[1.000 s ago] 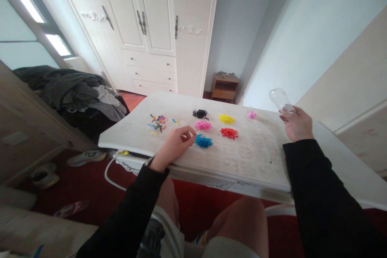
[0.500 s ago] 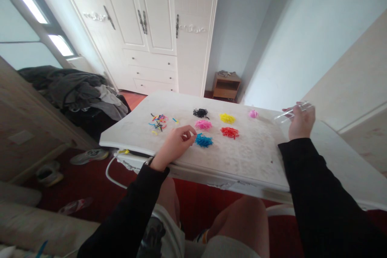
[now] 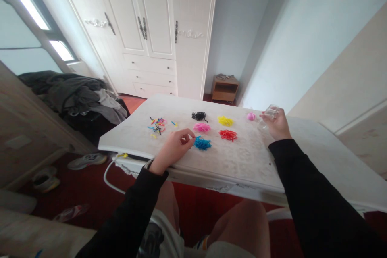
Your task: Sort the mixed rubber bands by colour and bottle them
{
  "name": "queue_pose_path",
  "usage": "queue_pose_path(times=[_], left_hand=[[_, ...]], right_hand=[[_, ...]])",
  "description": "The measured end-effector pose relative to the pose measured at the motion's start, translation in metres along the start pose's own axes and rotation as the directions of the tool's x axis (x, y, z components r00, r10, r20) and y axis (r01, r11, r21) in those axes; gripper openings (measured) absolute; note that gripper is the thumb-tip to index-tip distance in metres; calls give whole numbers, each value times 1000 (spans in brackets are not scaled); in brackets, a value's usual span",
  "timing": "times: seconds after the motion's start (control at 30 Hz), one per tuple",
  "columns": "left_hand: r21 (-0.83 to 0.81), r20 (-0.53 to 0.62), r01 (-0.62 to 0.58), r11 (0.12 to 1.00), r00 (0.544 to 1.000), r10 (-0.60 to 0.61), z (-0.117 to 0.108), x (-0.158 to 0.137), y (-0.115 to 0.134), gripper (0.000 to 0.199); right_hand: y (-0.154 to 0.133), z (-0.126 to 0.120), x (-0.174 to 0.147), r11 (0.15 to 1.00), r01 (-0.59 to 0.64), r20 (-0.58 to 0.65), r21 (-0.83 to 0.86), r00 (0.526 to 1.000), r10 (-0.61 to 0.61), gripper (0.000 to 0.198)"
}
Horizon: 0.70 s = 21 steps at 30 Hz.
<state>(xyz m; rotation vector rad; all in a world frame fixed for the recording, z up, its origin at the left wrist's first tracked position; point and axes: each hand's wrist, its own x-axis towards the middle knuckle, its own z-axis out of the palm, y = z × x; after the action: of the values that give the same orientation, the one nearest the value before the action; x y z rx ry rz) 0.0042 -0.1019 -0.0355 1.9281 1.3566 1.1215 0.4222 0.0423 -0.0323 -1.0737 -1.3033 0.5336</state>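
My right hand (image 3: 278,125) is wrapped round a clear plastic container (image 3: 271,112), raised over the right part of the white table (image 3: 238,163). Just left of it lies a round pink object (image 3: 251,116). My left hand (image 3: 178,145) has its fingers curled together, tips at the left edge of a pile of blue rubber bands (image 3: 202,143); anything between them is too small to make out. Behind the blue pile are bands in pink (image 3: 202,127) and black (image 3: 199,116). Yellow bands (image 3: 225,121) and red bands (image 3: 228,135) lie to the right.
Loose mixed-colour strips (image 3: 157,125) are scattered on the table's left side. A white cable (image 3: 107,177) hangs from the near left edge. A white wardrobe (image 3: 157,16) and a small wooden cabinet (image 3: 224,88) stand beyond. Clothes (image 3: 75,92) are heaped at left.
My right hand has moved left with the clear container, nearer the round pink object. My left hand stays beside the blue bands. The view has shifted slightly.
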Motion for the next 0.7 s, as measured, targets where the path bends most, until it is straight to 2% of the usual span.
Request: queue_pose_path(times=[0.1, 0.2, 0.3, 0.4, 0.47, 0.53, 0.63, 0.7], left_hand=[[-11, -20, 0, 1000, 1000, 0, 1, 0, 2, 15], [-42, -99, 5, 999, 995, -9, -7, -1, 1, 17], [81, -214, 39, 996, 977, -21, -31, -3, -8, 19], [266, -337, 143, 953, 940, -47, -67, -6, -27, 22], [419, -318, 205, 885, 946, -68, -89, -9, -42, 22], [489, -264, 179, 853, 963, -51, -105, -12, -54, 28], [540, -200, 118, 833, 980, -10, -113, -13, -63, 34], [555, -184, 107, 825, 983, -4, -112, -12, -65, 35]], right_hand=[[2, -1, -2, 999, 30, -3, -22, 1000, -30, 63], [-1, -1, -3, 995, 87, -50, -52, 995, -89, 66], [-5, -4, -2, 991, 95, -118, -90, 987, -106, 66], [-9, -8, 1, 987, 95, -147, -128, 983, -114, 60], [-10, -11, 3, 983, 127, -153, -136, 977, -147, 53], [-11, -11, 3, 978, 162, -156, -132, 971, -182, 47], [-13, -10, 2, 978, 150, -150, -146, 974, -172, 43], [-16, -10, 2, 986, 78, -145, -146, 985, -99, 44]])
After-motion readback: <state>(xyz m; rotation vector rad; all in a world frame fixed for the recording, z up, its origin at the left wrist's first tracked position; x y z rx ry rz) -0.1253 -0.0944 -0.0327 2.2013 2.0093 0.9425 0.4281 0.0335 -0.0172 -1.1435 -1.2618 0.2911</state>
